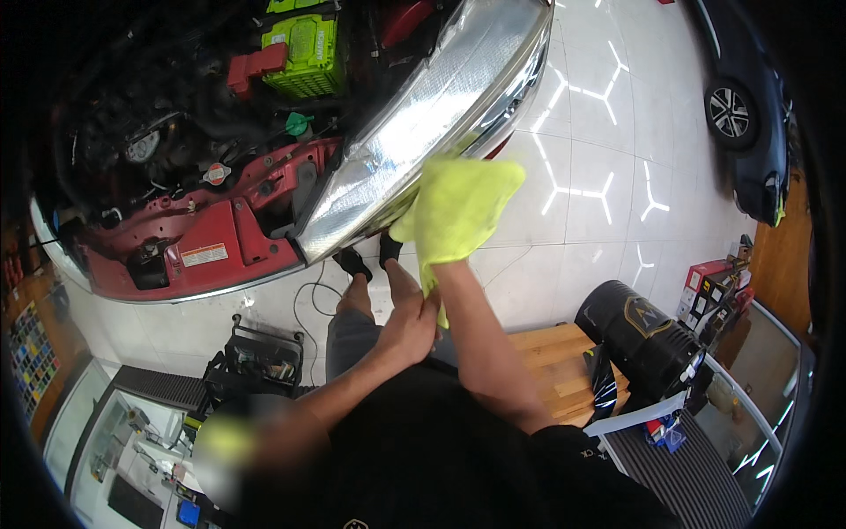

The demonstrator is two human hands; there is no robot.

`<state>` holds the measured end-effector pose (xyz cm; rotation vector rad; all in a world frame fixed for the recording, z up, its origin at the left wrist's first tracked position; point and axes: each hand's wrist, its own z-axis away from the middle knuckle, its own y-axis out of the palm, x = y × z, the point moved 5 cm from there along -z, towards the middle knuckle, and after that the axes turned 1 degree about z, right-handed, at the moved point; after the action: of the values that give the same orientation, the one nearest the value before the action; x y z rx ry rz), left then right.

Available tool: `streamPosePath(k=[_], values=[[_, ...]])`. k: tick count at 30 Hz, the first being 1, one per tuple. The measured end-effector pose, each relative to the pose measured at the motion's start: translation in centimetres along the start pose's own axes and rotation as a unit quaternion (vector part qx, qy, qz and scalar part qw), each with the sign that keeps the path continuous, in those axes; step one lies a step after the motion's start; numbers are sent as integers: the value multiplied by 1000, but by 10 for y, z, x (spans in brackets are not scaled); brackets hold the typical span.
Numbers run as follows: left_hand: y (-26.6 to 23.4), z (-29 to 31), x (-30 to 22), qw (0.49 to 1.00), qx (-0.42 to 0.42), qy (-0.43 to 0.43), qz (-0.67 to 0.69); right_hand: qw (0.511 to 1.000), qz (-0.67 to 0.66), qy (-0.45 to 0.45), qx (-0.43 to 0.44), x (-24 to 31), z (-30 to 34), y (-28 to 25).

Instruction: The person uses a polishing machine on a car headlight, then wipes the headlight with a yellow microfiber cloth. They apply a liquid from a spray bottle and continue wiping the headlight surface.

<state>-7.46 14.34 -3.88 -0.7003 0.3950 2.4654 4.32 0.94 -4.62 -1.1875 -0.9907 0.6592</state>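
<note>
Lime-yellow cloth draped over the right hand beside the red car's silvery corner strip

The lime-yellow, soft fabric cloth (pixel 467 207) is up in the air above the white tiled floor (pixel 582 159), its upper left part overlapping the outer edge of a long, silvery reflective strip (pixel 414 106) at the front corner of the red car (pixel 203 247); whether cloth and strip touch, I cannot tell. The right hand (pixel 451 270) is covered by the cloth from the wrist upward; its fingers are hidden, so I cannot tell whether they are spread or curled. The left hand (pixel 410 326) is just below, near the right wrist, its fingers closed around the narrow hanging end of the cloth; a short tip shows beyond them.

Inside the car's uncovered engine bay, a bright green, box-shaped battery (pixel 304 57) stands near the far edge, with a red plastic cover (pixel 256 69) beside it; a teal-green round cap (pixel 298 123) is nearer the strip; a white rectangular label (pixel 204 256) is on the red front crossbar. A black wheeled cart (pixel 260 357) stands on the floor beyond the car's front edge; a light wooden tabletop (pixel 551 353) is to the right of the forearms, and a black cylindrical drum (pixel 643 326) is by its right edge; a dark blue car (pixel 753 163) stands at the floor's far right edge.
</note>
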Motion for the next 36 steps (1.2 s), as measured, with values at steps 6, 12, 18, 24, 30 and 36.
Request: streamPosePath(k=[6, 12, 18, 24, 30, 36], values=[[-3, -6, -23, 1000, 24, 5, -8, 996, -88, 1, -17, -18, -28, 0], [-13, 16, 25, 997, 17, -74, -13, 1000, 5, 8, -5, 11, 10, -4], [-17, -24, -35, 987, -18, 116, -109, 990, -134, 20, -34, -37, -52, -1], [-31, 20, 21, 999, -9, 23, -28, 993, -108, 44, -7, 8, 18, 21], [-92, 86, 128, 998, -53, -37, 11, 959, -254, 101, 78, 89, 134, 79], [-147, 137, 217, 977, -117, 63, -169, 669, -675, 201, 239, 142, 231, 91]])
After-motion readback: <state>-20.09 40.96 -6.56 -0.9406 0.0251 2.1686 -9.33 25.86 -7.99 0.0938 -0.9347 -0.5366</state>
